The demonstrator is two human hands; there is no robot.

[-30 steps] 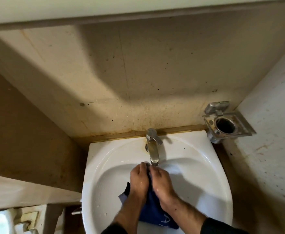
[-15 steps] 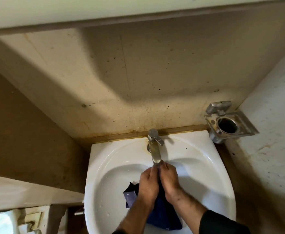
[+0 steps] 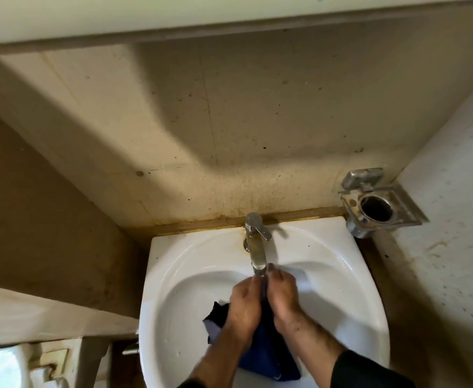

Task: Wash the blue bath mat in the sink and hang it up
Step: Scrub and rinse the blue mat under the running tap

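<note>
Blue bath mat (image 3: pixel 260 357) lies bunched in the white sink (image 3: pixel 179 275), directly below the faucet (image 3: pixel 257 253) spout. Left hand (image 3: pixel 243 306) and right hand (image 3: pixel 284 298), pressed side by side, each grip the mat's upper fold. A metal holder (image 3: pixel 380 203) is mounted on the right wall.

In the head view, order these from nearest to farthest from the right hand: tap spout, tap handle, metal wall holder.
1. Tap spout: just above the right hand, almost touching.
2. Tap handle: farther back, at the sink's rear edge.
3. Metal wall holder: far right, on the wall.
</note>
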